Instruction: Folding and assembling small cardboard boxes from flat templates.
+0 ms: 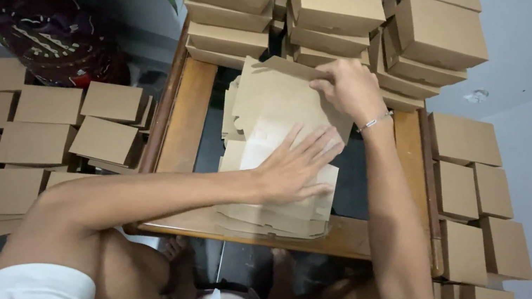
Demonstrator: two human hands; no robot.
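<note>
Cardboard blank (274, 97) long axis front-back; L hand (295, 165) flat, open on stack (269, 218); R hand (347, 88) pinching far edge.

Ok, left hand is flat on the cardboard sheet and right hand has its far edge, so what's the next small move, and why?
Probably fold the far flap toward you. The right hand already pinches the far edge of the top cardboard sheet, which is lifted off the stack of flat sheets, while the left hand presses the sheet's near part flat as an anchor.
</note>
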